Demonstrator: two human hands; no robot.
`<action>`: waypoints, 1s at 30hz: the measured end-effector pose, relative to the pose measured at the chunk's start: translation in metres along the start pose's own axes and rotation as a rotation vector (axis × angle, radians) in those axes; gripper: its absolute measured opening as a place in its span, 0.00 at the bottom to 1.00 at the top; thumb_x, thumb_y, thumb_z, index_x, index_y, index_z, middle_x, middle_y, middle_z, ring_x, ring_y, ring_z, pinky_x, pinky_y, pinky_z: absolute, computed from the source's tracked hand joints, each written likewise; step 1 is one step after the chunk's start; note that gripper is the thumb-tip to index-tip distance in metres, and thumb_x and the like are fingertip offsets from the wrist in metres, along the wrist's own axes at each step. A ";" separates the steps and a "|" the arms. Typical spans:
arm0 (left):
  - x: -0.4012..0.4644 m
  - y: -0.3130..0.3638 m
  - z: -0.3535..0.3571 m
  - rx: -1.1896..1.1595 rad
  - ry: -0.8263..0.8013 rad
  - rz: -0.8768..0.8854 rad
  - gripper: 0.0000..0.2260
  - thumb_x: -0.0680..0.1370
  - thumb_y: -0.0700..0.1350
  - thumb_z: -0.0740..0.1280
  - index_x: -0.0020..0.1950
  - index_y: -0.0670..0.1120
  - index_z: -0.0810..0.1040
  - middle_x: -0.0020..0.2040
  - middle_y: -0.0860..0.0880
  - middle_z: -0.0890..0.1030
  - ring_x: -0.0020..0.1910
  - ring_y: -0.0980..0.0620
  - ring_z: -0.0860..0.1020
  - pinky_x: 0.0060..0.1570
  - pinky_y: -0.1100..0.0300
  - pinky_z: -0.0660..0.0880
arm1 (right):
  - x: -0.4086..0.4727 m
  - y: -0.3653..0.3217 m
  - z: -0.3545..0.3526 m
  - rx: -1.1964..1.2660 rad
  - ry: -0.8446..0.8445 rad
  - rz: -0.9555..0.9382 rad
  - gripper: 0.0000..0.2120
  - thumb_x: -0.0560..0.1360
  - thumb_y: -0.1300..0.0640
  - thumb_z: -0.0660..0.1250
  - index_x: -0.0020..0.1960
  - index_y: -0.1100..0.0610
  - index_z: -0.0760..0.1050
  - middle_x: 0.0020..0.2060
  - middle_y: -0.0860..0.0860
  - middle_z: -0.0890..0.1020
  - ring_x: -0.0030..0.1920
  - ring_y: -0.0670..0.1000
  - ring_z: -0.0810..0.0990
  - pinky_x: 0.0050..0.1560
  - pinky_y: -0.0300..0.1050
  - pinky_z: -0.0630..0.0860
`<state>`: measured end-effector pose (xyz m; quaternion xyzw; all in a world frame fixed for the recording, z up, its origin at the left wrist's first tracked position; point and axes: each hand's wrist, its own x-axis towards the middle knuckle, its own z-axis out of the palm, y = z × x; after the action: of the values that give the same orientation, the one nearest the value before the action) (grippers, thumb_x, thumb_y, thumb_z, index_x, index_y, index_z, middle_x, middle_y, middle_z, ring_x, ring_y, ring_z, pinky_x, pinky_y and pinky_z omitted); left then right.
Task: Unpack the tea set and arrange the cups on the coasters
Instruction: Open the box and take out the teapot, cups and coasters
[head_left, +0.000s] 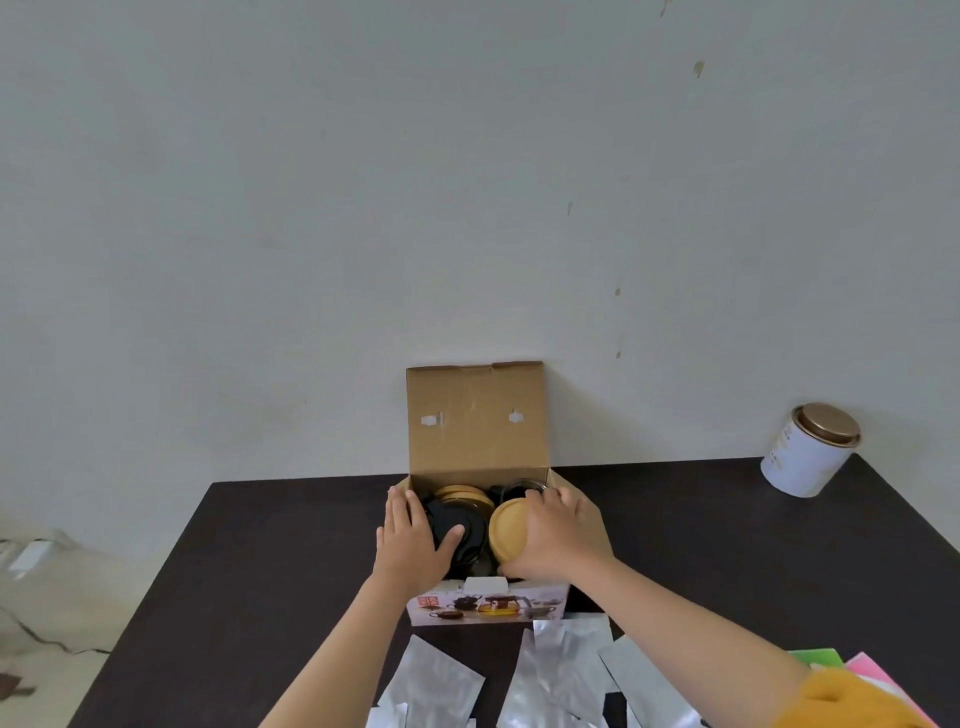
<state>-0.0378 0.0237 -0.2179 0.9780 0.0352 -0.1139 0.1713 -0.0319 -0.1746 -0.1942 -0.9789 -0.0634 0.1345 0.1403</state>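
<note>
A cardboard tea-set box (478, 415) stands open on the dark table (249, 571), its lid flap upright against the wall. Inside lie dark glass pieces (457, 514) and round wooden coasters (462, 492). My left hand (415, 540) rests on the box's left side, thumb on the dark pieces, fingers spread. My right hand (550, 535) is closed around a round wooden disc (506, 527) at the right of the box. The cups cannot be told apart among the dark pieces.
Several silver foil pouches (550, 675) lie at the table's near edge, in front of the box. A white tin with a brown lid (808, 449) stands at the far right corner. Pink and green sheets (862, 670) lie near my right sleeve.
</note>
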 end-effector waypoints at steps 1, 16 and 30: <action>-0.001 0.000 0.000 0.000 0.006 0.004 0.41 0.78 0.64 0.52 0.77 0.38 0.39 0.77 0.39 0.38 0.77 0.42 0.39 0.74 0.44 0.49 | 0.000 0.000 0.001 0.010 0.021 0.001 0.49 0.60 0.35 0.73 0.72 0.56 0.58 0.70 0.54 0.64 0.72 0.59 0.57 0.74 0.61 0.51; -0.041 0.073 0.026 0.049 0.069 -0.060 0.54 0.67 0.78 0.48 0.77 0.37 0.42 0.77 0.38 0.40 0.76 0.41 0.39 0.73 0.42 0.43 | -0.042 0.082 -0.007 0.445 0.303 0.218 0.45 0.64 0.41 0.76 0.75 0.47 0.58 0.68 0.53 0.66 0.69 0.57 0.63 0.61 0.51 0.70; -0.036 0.092 0.049 0.241 0.174 -0.206 0.68 0.52 0.85 0.37 0.77 0.36 0.42 0.77 0.36 0.42 0.77 0.40 0.42 0.74 0.44 0.46 | -0.037 0.271 0.029 0.191 0.151 0.282 0.31 0.68 0.41 0.72 0.67 0.47 0.69 0.73 0.53 0.57 0.69 0.58 0.60 0.54 0.52 0.76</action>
<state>-0.0730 -0.0806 -0.2244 0.9888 0.1359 -0.0492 0.0365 -0.0525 -0.4311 -0.2913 -0.9676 0.0983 0.0845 0.2169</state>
